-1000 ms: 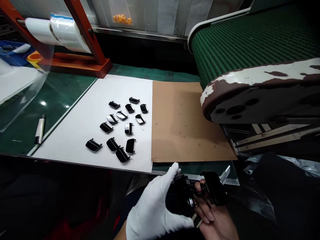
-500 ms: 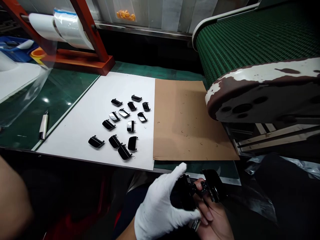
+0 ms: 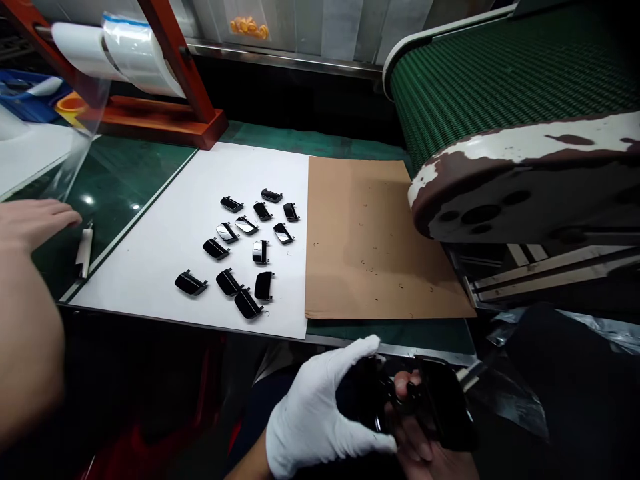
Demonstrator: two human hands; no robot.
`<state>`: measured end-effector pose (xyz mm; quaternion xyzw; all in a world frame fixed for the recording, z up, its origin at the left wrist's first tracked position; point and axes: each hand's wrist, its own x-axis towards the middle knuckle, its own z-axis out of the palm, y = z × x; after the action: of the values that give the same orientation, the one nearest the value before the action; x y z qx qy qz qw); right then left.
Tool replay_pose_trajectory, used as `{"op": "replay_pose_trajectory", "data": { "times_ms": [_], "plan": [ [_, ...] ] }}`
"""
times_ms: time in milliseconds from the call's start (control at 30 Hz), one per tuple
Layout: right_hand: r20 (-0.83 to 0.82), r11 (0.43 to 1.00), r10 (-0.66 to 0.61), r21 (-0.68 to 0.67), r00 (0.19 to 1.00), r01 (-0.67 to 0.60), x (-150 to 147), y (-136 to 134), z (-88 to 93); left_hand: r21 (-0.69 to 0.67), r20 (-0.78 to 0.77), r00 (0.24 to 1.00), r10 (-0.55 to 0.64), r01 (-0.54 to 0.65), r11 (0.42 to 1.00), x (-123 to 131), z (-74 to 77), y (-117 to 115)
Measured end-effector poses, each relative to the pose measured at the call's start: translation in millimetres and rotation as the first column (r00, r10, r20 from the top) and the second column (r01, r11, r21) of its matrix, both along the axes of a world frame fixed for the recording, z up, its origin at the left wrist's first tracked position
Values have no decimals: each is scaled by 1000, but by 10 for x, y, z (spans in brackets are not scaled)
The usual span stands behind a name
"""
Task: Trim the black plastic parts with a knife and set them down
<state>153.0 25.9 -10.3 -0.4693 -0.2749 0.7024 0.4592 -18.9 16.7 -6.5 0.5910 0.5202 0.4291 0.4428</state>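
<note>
My left hand [image 3: 320,420], in a white glove, curls around a glossy black plastic part [image 3: 370,393] at the bottom of the view. My bare right hand [image 3: 420,447] sits just beside it and holds a second glossy black part [image 3: 445,403]. The two parts nearly touch, and their joining area is hidden by my fingers. Several similar black parts with small metal tabs [image 3: 260,252] lie on a white sheet [image 3: 150,267], beyond my hands. Small wire clips [image 3: 315,244] are scattered on a brown cardboard sheet [image 3: 360,200].
A co-worker's bare hand [image 3: 35,223] reaches in from the left, near a white marker pen [image 3: 85,252] on the green mat [image 3: 125,180]. A green conveyor belt [image 3: 500,87] runs along the right, and a plastic bag roll [image 3: 135,57] hangs on a red stand [image 3: 160,120].
A co-worker's bare hand and arm have come in from the left. The black part in my right hand has swung lower and to the right.
</note>
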Motion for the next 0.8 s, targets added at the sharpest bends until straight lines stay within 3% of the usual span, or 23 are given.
{"op": "replay_pose_trajectory", "data": {
  "times_ms": [133,333,633,800],
  "plan": [
    [109,998,-37,51,993,32,47,-7,35,-76,-67,996,-64,59,995,-2,0,32],
    [385,971,-156,227,910,71,-38,-22,134,-179,-88,994,-71,55,982,31,15,60],
    [458,948,-190,316,868,40,-138,3,270,-204,18,999,-48,51,978,51,5,64],
    [431,950,-186,310,883,49,-138,11,257,-205,46,998,-45,54,977,56,14,74]
  ]
}}
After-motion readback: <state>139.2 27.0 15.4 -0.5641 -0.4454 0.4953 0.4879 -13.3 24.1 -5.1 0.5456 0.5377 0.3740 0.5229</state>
